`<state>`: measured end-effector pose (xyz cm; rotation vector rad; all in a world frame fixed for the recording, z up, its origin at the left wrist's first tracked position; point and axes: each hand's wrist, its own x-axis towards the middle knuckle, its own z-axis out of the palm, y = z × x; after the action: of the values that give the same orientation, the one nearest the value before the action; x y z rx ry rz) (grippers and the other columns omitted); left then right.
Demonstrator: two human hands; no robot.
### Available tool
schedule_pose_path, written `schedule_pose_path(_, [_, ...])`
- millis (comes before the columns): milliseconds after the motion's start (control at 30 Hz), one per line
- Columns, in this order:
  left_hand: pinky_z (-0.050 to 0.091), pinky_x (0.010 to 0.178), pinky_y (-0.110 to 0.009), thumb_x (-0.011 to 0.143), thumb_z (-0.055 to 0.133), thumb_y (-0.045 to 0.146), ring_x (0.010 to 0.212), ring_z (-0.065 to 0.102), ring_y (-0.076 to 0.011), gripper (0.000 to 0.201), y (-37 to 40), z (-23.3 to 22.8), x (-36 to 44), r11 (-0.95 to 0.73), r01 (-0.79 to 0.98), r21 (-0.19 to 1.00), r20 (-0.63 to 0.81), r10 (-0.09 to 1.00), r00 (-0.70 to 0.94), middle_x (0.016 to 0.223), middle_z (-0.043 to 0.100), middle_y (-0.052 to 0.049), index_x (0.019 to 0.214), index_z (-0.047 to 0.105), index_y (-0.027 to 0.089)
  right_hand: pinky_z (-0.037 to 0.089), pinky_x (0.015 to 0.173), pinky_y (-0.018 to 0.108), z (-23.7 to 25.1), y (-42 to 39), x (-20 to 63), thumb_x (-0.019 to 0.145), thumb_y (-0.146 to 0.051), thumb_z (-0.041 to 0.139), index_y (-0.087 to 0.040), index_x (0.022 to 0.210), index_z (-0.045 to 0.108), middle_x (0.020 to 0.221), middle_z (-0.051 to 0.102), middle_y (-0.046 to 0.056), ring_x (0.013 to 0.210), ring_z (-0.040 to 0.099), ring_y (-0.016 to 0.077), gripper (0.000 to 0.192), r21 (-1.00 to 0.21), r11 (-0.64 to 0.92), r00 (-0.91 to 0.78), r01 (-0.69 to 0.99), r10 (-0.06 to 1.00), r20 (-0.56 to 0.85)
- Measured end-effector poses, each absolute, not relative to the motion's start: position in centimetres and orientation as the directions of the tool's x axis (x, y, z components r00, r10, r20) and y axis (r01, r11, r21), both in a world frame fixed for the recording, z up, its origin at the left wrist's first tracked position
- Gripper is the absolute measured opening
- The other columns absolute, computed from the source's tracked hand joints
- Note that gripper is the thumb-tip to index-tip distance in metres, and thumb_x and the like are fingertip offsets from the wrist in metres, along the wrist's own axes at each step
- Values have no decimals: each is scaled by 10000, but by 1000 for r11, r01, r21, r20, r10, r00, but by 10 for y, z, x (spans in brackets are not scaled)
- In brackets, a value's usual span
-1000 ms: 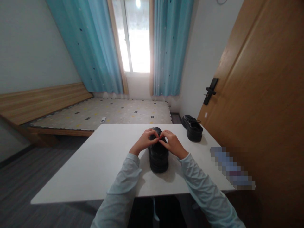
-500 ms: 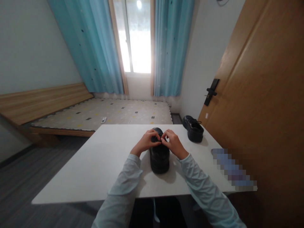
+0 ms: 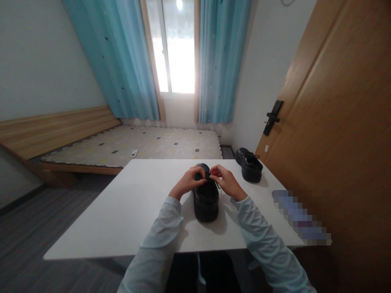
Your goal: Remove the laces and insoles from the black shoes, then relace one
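Observation:
A black lace-up shoe [image 3: 206, 203] stands on the white table in front of me, its heel toward me and its toe pointing away. My left hand [image 3: 192, 179] is at the left of the lacing, thumb and fingers pinched on the shoelace. On the other side, my right hand [image 3: 224, 179] pinches the shoelace near the shoe's right edge. A dark loose lace end hangs just below the right fingers. The fingers hide much of the lacing.
A second black shoe [image 3: 250, 165] stands at the table's far right. Along the right edge of the white table [image 3: 116, 207] lies a blurred-out bluish item [image 3: 301, 217]. A bed [image 3: 165, 142] with a white remote [image 3: 134, 153] is beyond. The wooden door [image 3: 339, 122] is at right.
My right hand has moved slightly right, away from my left hand, leaving a wider gap over the laces. My left hand stays almost in place.

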<state>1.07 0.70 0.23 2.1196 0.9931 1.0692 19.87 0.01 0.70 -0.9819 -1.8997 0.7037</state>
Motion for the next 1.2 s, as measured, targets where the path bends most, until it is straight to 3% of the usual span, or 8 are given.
schedule_pose_path(167, [414, 757, -304, 671, 604, 172, 811, 519, -180, 71, 8, 0, 11, -558, 375, 740, 427, 821, 379, 781, 553, -11, 712, 546, 172, 473, 670, 261, 7, 2, 204, 685, -148, 593, -174, 865, 559, 753, 607, -5, 687, 578, 127, 185, -792, 528, -392, 307, 828, 400])
schedule_pose_path(400, [411, 751, -302, 645, 569, 152, 801, 522, -175, 83, 7, -1, 12, -540, 347, 767, 421, 831, 363, 767, 551, 0, 715, 530, 174, 416, 615, 242, 9, -1, 201, 621, -81, 553, -159, 791, 617, 663, 580, -15, 615, 529, 119, 198, -671, 525, -345, 524, 851, 396])
schedule_pose_path(600, [430, 737, -279, 691, 560, 191, 737, 531, -138, 92, 10, 0, 8, -498, 153, 853, 466, 861, 204, 705, 537, 25, 691, 469, 181, 364, 584, 241, 8, 1, 206, 618, -111, 572, -162, 624, 579, 619, 554, -11, 590, 472, 114, 52, -634, 468, -293, 615, 883, 368])
schedule_pose_path(733, [451, 716, -285, 719, 581, 225, 728, 591, -152, 155, 10, 2, 4, -459, -60, 887, 463, 880, 108, 640, 582, 27, 714, 429, 194, 383, 576, 247, 3, 8, 212, 641, -164, 548, -164, 616, 561, 620, 582, 0, 601, 503, 124, 28, -776, 405, -276, 484, 912, 304])
schedule_pose_path(900, [468, 721, -292, 729, 592, 216, 697, 629, -148, 150, 9, 2, 4, -429, -222, 875, 447, 894, 34, 613, 613, 34, 757, 446, 191, 437, 626, 261, 4, 7, 211, 662, -212, 558, -182, 682, 496, 697, 662, 22, 691, 598, 146, 72, -948, 282, -265, 148, 935, 237])
schedule_pose_path(1067, [454, 610, -242, 734, 593, 230, 574, 563, -101, 136, 8, 3, 4, -398, -293, 869, 416, 909, -2, 589, 562, 56, 777, 470, 189, 500, 669, 320, 7, 5, 215, 656, -251, 625, -199, 757, 460, 547, 580, -52, 560, 577, 126, 201, -978, 159, -198, -136, 963, 184])
schedule_pose_path(1200, [357, 481, -182, 710, 597, 259, 491, 467, -67, 171, 8, 8, 1, -376, -419, 827, 366, 924, -107, 549, 437, 86, 818, 477, 203, 509, 632, 331, 13, 5, 224, 662, -331, 656, -200, 785, 495, 472, 443, -98, 468, 502, 108, 242, -974, 142, -193, -177, 965, 176])
